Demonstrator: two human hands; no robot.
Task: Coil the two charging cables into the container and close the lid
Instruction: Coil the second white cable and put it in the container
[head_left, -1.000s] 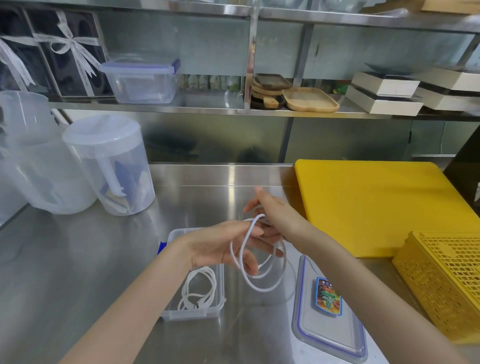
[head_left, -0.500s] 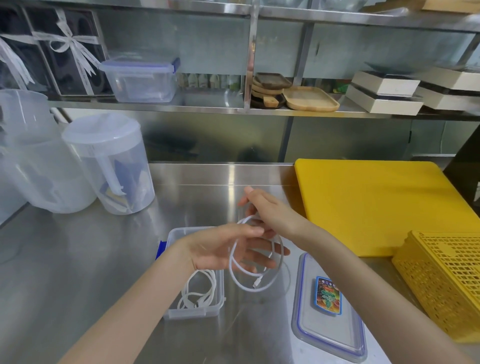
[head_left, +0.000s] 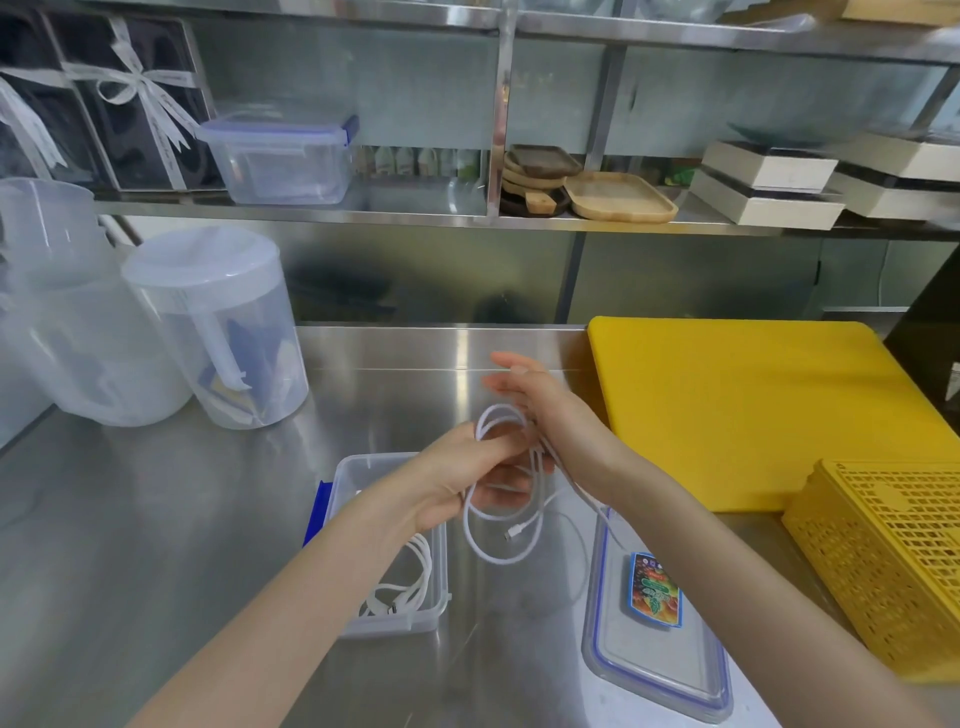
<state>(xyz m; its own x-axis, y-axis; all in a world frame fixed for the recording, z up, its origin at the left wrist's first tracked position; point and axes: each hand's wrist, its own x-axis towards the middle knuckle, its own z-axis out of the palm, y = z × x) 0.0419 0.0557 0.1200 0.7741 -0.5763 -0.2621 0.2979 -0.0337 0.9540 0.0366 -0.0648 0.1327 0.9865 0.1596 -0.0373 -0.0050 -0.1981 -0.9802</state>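
Observation:
A clear plastic container (head_left: 439, 613) sits open on the steel counter, with one white coiled cable (head_left: 410, 587) lying inside it. Its lid (head_left: 654, 654), clear with a blue rim and a colourful sticker, lies flat to the right. Above the gap between them, my left hand (head_left: 462, 478) pinches the loops of a second white cable (head_left: 493, 540), whose plug end dangles inside the hanging loop. My right hand (head_left: 540, 405) is just behind, fingers spread, with the cable running under its palm and wrist.
A yellow cutting board (head_left: 753, 410) lies at the right, with a yellow perforated basket (head_left: 883, 561) in front of it. Two clear jugs (head_left: 218, 332) stand at the left. Shelves behind hold a lidded box (head_left: 280, 161), wooden trays and white boxes.
The cable's loops have been gathered tighter in my left hand, and its plug end now hangs free in the loop. My right hand has lifted slightly over the coil.

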